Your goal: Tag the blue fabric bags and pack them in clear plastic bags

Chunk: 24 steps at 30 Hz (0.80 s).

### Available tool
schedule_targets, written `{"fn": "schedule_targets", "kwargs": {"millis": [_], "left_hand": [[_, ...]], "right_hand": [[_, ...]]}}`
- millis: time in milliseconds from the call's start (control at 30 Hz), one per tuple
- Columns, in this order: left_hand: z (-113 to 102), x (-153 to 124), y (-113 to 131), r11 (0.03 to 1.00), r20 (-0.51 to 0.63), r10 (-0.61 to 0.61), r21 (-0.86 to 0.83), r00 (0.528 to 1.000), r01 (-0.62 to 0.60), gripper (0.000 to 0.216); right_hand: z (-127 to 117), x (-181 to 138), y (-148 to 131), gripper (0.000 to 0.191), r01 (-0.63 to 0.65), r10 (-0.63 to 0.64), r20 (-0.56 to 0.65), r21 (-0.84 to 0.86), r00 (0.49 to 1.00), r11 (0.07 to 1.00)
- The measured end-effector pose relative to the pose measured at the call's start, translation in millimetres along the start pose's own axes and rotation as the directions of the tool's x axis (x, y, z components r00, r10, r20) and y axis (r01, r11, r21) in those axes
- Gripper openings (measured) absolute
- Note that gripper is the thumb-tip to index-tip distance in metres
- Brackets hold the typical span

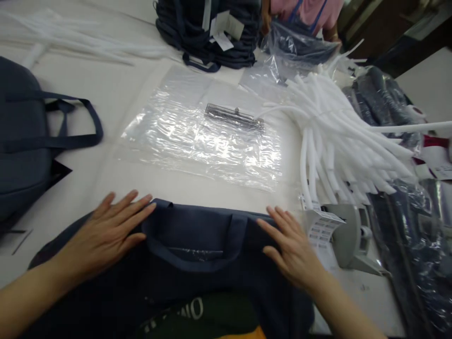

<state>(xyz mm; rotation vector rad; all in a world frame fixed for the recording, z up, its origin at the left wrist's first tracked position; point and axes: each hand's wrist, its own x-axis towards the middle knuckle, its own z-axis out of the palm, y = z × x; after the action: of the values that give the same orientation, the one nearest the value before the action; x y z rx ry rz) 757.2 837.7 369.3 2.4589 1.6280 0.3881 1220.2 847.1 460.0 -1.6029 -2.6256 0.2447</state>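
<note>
A dark navy bag (197, 287) lies flat in front of me, its strap handle looped across the upper part. Pale lettering and a dark green and orange patch show near the lower edge of the view. My left hand (111, 230) rests flat on the bag's upper left, fingers stretched out beside the handle. On the upper right, my right hand (291, 247) lies with fingers spread on the fabric. Neither hand grips anything. Just beyond the bag lies a stack of clear plastic bags (197, 146), with a dark metal clip (235, 117) on it.
Another navy bag (23, 136) stands at the left. White foam tubes (332, 117) are heaped at the right, above a grey label dispenser (349, 235). A pile of navy bags (212, 28) is at the back, near a person in pink (310, 12). Plastic-wrapped goods (413, 245) line the right.
</note>
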Motion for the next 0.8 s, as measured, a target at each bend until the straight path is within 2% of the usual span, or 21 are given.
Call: {"fn": "schedule_targets", "kwargs": {"millis": [33,100,200,333,433,500,567,667,733,800], "left_hand": [[13.8,3.8,3.4,0.999,-0.026,0.037,0.025,0.999,-0.036,0.059],[39.6,13.3,3.9,0.996,-0.024,0.064,0.058,0.998,-0.062,0.06],[58.6,20.8,-5.6,0.995,0.007,0.064,0.074,0.998,-0.064,0.06],[45.8,20.8,-21.0,0.993,0.022,0.11,-0.04,0.994,-0.109,0.056],[23.0,38.8,-28.9,0.966,-0.107,0.038,-0.249,0.994,-0.064,0.048],[6.3,68.8,-32.9,0.929,-0.196,-0.071,-0.37,0.978,-0.006,0.047],[-7.3,112.0,-37.4,0.907,-0.208,-0.13,-0.42,0.969,0.032,0.049],[-12.4,187.1,-47.4,0.913,-0.148,-0.154,-0.399,0.977,0.083,0.042],[-4.2,231.5,-57.1,0.92,-0.096,-0.201,-0.362,0.975,0.154,0.035],[8.7,265.1,-70.1,0.921,-0.004,-0.256,-0.303,0.967,0.243,0.028]], "right_hand": [[17.0,-1.2,-8.0,0.051,0.035,-0.033,0.03,-0.067,0.999,0.997],[49.2,1.3,-13.7,0.054,0.023,-0.011,0.074,-0.168,0.997,0.986],[72.9,7.1,-8.8,0.057,-0.027,0.043,0.071,-0.208,0.997,0.978],[60.8,5.5,2.6,0.051,-0.021,0.025,0.047,-0.067,0.999,0.998],[43.5,20.1,20.6,0.046,-0.076,0.095,-0.108,0.168,0.99,0.983],[34.0,49.5,34.6,0.05,-0.113,0.189,-0.234,0.302,0.954,0.947],[29.5,92.1,45.0,0.053,-0.104,0.208,-0.257,0.368,0.944,0.924],[37.0,159.2,52.9,0.054,-0.143,0.212,-0.152,0.37,0.966,0.918],[49.3,191.8,57.1,0.051,-0.212,0.257,-0.094,0.341,0.962,0.916],[62.2,210.3,62.9,0.045,-0.256,0.294,-0.077,0.315,0.953,0.914]]}}
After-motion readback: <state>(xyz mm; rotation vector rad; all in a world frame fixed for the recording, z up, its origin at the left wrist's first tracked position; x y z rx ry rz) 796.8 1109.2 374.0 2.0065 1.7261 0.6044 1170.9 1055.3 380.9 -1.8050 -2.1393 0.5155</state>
